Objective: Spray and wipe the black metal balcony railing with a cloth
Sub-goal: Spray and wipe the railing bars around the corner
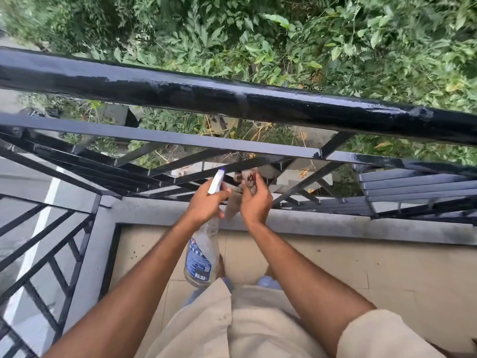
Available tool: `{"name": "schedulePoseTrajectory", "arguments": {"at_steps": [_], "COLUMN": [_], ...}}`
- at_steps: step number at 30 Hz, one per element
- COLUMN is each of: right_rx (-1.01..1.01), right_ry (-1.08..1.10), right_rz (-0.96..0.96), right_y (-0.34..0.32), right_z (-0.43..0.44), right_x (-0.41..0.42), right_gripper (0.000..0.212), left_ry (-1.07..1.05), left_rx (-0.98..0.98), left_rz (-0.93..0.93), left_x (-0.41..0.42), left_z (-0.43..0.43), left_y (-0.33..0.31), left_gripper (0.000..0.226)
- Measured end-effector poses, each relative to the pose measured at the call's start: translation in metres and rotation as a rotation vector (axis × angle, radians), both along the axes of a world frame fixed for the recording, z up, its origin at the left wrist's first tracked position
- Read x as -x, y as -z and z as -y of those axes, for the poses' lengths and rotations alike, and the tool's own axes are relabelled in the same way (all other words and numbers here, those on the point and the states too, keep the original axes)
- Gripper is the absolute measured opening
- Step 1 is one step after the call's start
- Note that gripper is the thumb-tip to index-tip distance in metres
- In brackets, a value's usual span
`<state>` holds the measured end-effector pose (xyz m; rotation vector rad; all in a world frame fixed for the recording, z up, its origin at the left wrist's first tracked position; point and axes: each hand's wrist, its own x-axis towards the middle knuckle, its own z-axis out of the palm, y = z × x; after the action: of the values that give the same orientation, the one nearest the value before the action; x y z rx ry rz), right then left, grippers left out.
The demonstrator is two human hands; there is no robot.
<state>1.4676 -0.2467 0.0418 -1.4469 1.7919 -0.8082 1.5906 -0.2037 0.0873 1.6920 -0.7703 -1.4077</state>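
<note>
Along the top, the black railing [232,100] gleams (streaky, wet-looking)

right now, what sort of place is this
Most likely an outdoor balcony on an upper floor: a black railing edges a tiled floor, with foliage and what looks like a road below.

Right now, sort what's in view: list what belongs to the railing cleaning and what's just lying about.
Job: clear plastic spray bottle with white nozzle, gripped by left hand; patterned brownish cloth, held by right hand; black metal balcony railing.
Not job: green leafy bushes; beige tiled balcony floor; grey concrete ledge.
</note>
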Motion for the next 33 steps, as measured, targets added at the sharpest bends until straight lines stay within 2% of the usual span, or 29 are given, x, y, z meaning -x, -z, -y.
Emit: {"name": "schedulePoseTrajectory", "arguments": {"at_steps": [1, 3, 6, 9, 12, 14, 16, 19, 21, 24, 27, 33], "right_rx": [-0.005, -0.118, -0.195, -0.206, -0.087, -0.059, -0.106, -0.235, -0.231, -0.178, -0.181, -0.159], "right_ry": [0.008, 0.035, -0.083, -0.06, -0.006, -0.054, -0.067, 0.131, 0.093, -0.088, -0.18, -0.062], "right_rz": [-0.065, -0.056, -0.177, -0.112, -0.031, -0.047, -0.105, -0.08, -0.068, -0.079, -0.015, -0.022], "right_y": [0.005, 0.007, 0.004, -0.004, -0.01, -0.012, -0.008, -0.001, -0.004, -0.017, -0.028, -0.047], "right_z": [0.005, 0.015, 0.023, 0.013, 0.001, 0.001, 0.009, 0.019, 0.015, 0.006, 0.011, 0.018], "right_x": [0.01, 0.029, 0.046, 0.028, 0.007, 0.01, 0.022, 0.033, 0.029, 0.032, 0.05, 0.099], "right_gripper": [0.046, 0.033, 0.033, 0.038, 0.049, 0.049, 0.046, 0.049, 0.05, 0.05, 0.046, 0.044], "left_ry": [-0.003, -0.001, 0.009, 0.008, 0.04, 0.065, 0.069, 0.074, 0.08, 0.086, 0.12, 0.193], "left_rx": [-0.002, -0.006, 0.002, 0.009, -0.008, -0.02, -0.031, -0.009, -0.006, -0.002, 0.015, 0.061], "left_rz": [0.002, 0.006, 0.013, 0.004, 0.007, 0.0, 0.011, 0.028, 0.039, 0.051, 0.04, 0.101], "left_x": [0.001, 0.001, 0.002, 0.004, 0.006, 0.008, 0.01, 0.011, 0.011, 0.012, 0.021, 0.051], "left_z": [0.0, -0.001, 0.001, 0.004, 0.007, 0.006, 0.006, 0.006, 0.007, 0.01, 0.015, 0.025], "left_y": [0.0, 0.003, 0.001, 0.0, 0.0, 0.001, 0.001, -0.001, -0.003, -0.008, -0.016, -0.031], "left_gripper": [0.011, 0.011, 0.01, 0.008, 0.006, 0.006, 0.007, 0.008, 0.009, 0.007, 0.005, 0.011]}}
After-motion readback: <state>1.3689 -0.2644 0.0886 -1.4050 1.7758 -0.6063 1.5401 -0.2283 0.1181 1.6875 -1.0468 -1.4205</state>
